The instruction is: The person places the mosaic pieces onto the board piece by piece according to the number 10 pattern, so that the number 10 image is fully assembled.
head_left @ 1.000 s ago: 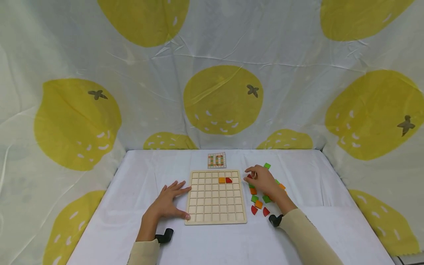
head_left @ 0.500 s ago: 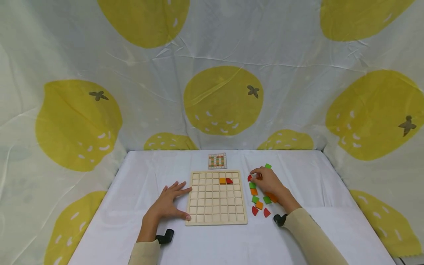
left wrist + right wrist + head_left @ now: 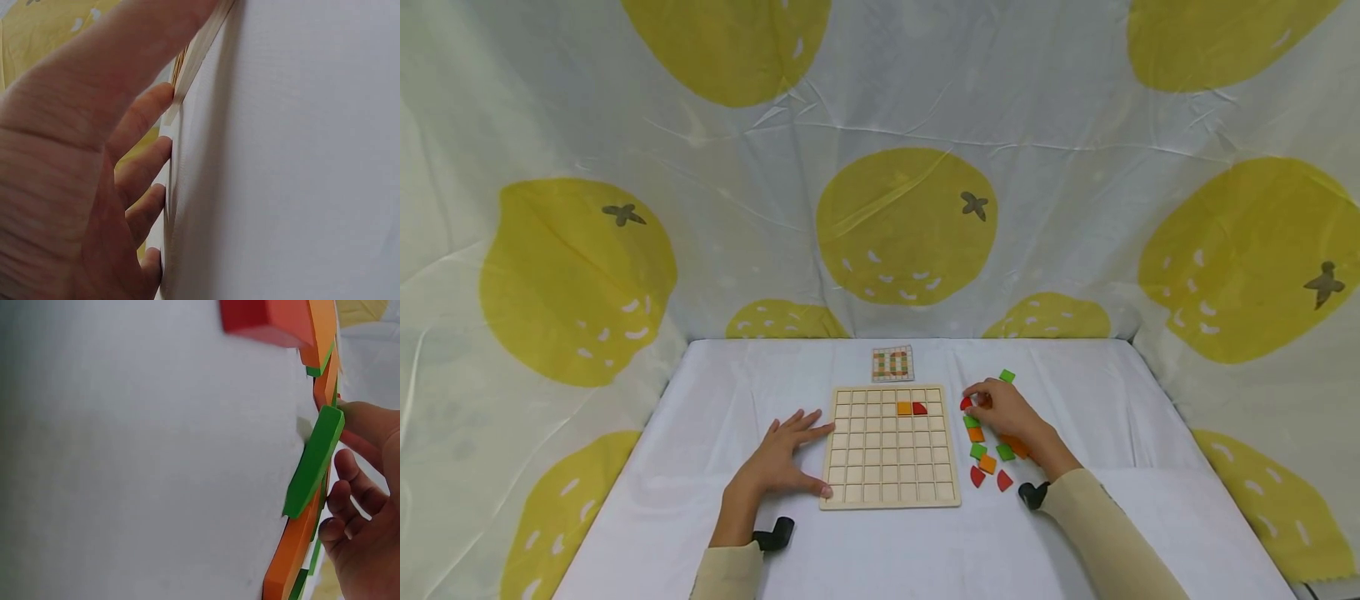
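Observation:
My left hand (image 3: 781, 457) lies spread at the left side of a wooden grid board (image 3: 857, 446), its thumb on the near left corner and a fingertip at the left edge. In the left wrist view the fingers (image 3: 145, 169) reach along the board's edge. My right hand (image 3: 1003, 408) is over loose tiles right of the board; its thumb and index finger pinch a red quarter-circle tile (image 3: 966, 403). The other fingers (image 3: 344, 497) curl loosely in the right wrist view. An orange square tile (image 3: 903, 408) and another red quarter-circle tile (image 3: 920, 408) sit in adjoining cells near the board's far side.
Behind the board lies a small pattern card (image 3: 892, 364). Several green, orange and red tiles lie around the right hand, among them a green tile (image 3: 1005, 452), an orange tile (image 3: 987, 464) and a red tile (image 3: 1004, 480). A lemon-print cloth (image 3: 906, 225) hangs behind the table.
My right hand shifted a little to the right, then slightly back left with its fingertips at the red tile. The left hand and the tiles on the board stayed in place.

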`<state>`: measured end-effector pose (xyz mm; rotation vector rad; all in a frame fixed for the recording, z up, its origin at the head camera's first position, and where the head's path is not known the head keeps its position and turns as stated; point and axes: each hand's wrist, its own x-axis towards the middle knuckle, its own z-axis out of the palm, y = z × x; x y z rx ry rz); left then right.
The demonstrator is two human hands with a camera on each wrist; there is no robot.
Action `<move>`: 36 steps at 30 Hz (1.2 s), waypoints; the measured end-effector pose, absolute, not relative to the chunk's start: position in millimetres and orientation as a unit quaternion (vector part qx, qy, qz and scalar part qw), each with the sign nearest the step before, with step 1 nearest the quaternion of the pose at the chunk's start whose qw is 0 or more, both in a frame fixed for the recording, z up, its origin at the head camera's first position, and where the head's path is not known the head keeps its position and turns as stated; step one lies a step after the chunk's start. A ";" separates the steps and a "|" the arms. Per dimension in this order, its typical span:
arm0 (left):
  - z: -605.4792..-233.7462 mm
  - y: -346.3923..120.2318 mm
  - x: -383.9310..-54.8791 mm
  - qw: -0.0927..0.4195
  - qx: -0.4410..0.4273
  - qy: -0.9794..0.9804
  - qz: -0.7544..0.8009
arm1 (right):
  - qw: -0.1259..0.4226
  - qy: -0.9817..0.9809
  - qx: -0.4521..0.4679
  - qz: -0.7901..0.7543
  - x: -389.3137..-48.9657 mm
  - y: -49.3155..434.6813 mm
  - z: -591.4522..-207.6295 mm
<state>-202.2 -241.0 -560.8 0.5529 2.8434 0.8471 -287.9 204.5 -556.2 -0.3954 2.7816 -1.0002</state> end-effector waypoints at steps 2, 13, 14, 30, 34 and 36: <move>-560.0 -240.5 -202.2 0.063 0.183 0.940 0.281 | 0.079 0.928 -0.132 -0.340 -287.8 204.7 -556.2; -559.2 -239.1 -201.6 0.062 0.182 0.940 0.284 | 0.064 0.928 -0.134 -0.341 -286.1 205.6 -551.9; -559.3 -239.0 -201.4 0.062 0.182 0.939 0.284 | 0.064 0.928 -0.133 -0.342 -286.1 205.4 -551.4; -560.4 -241.3 -202.6 0.061 0.186 0.940 0.278 | 0.049 0.924 -0.172 -0.338 -292.3 179.2 -545.7; -560.6 -241.2 -203.1 0.063 0.185 0.941 0.278 | 0.033 0.915 -0.212 -0.341 -295.3 165.6 -545.5; -560.5 -240.7 -203.2 0.063 0.186 0.940 0.279 | 0.029 0.911 -0.228 -0.343 -296.1 157.6 -545.4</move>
